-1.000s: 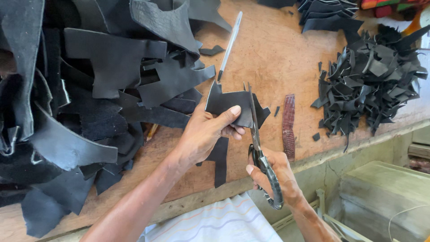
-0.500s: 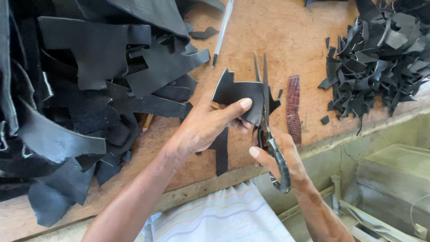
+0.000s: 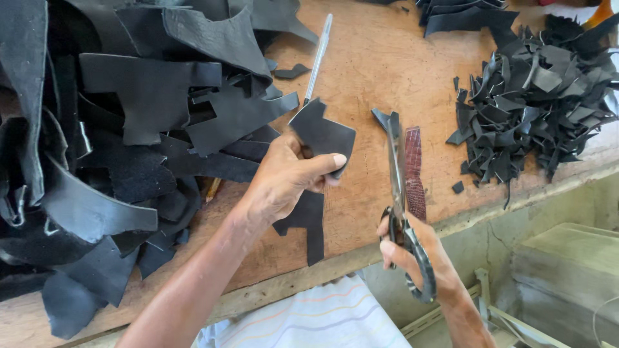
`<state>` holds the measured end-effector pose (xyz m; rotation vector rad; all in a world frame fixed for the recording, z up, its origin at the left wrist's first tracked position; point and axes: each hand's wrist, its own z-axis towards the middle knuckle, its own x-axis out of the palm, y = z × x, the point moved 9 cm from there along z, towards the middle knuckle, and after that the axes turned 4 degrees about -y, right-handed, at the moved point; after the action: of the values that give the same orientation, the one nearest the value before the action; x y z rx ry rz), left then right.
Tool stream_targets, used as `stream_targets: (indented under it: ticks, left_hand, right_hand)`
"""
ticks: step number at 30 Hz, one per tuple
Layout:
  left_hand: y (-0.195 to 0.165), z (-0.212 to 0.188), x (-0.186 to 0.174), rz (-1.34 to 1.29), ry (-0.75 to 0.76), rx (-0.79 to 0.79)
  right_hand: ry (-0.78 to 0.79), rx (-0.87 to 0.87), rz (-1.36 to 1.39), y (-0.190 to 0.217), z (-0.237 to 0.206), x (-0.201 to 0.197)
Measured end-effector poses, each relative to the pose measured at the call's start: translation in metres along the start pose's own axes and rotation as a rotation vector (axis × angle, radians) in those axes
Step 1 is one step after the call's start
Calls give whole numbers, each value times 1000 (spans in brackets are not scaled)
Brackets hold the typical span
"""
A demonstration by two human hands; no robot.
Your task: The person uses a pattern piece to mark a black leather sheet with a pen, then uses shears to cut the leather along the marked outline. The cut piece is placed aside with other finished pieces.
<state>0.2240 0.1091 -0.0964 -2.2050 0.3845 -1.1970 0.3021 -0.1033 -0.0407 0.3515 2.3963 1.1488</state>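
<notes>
Black leather is what I'm working, and from the nearest edge outward I see my right hand [image 3: 412,254] curled through the loops of heavy metal shears [image 3: 398,193], fingers closed on the handles, blades pointing away and seemingly closed. Left of it, my left hand [image 3: 284,180] pinches a small angular leather piece [image 3: 321,134] between thumb and bent fingers, held just above the wooden bench [image 3: 374,71]. I judge the piece light, limp at its free corners yet firm enough to keep flat; gripping close to the cut line should stop it flopping. Under my wrist lies a dark cut leather strip [image 3: 309,222], and beside the shears a reddish, scaly-textured strip [image 3: 414,171]. Farther off, a slim metal rod [image 3: 318,58] lies on the wood. A heap of large matte hides [image 3: 129,116] fills the left; curled black offcuts [image 3: 541,96] pile at far right.
</notes>
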Motion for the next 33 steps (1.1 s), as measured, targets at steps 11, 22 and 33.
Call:
stream_targets:
  ticks: [11, 22, 33]
  left_hand:
    - [17, 10, -14, -142, -14, -122]
    - [-39, -3, 30, 480, 61, 334]
    - [-54, -20, 107, 1007, 445, 585]
  right_hand:
    - [-107, 287, -209, -21, 5, 1]
    - [-606, -61, -891, 41, 21, -50]
    - [-575, -72, -855, 14, 19, -60]
